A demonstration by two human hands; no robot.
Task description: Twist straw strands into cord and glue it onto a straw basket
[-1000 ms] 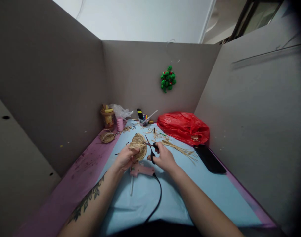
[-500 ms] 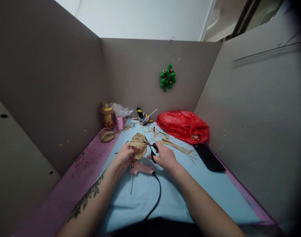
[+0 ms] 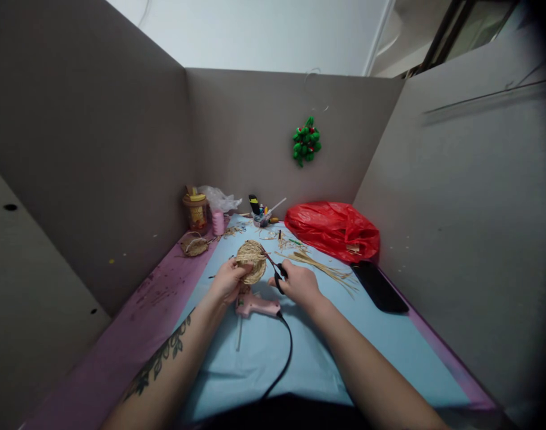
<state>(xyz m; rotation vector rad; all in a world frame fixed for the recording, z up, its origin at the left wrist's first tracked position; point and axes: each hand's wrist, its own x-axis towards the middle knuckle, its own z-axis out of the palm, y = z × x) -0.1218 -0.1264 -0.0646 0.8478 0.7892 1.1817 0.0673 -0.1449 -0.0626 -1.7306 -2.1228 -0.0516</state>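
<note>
My left hand (image 3: 228, 280) is closed around the edge of a round coiled straw disc (image 3: 251, 261), holding it upright above the blue mat (image 3: 380, 358). Black-handled scissors (image 3: 276, 275) are gripped in my right hand (image 3: 299, 283), their blades pointing up-left and touching the disc's right edge. A pink glue gun (image 3: 257, 306) lies on the mat just below both hands, its black cord (image 3: 286, 358) running toward me.
Loose straw strands (image 3: 326, 270) lie right of the hands. A red plastic bag (image 3: 333, 230) and a black flat object (image 3: 380, 286) sit at the right. At the back stand a jar (image 3: 196, 210), a pink spool (image 3: 218, 222) and a small tool cup (image 3: 260, 218). Grey partition walls enclose the desk.
The scissors' blades have closed in on the disc's edge and my right hand has shifted slightly. The disc stays in my left hand.
</note>
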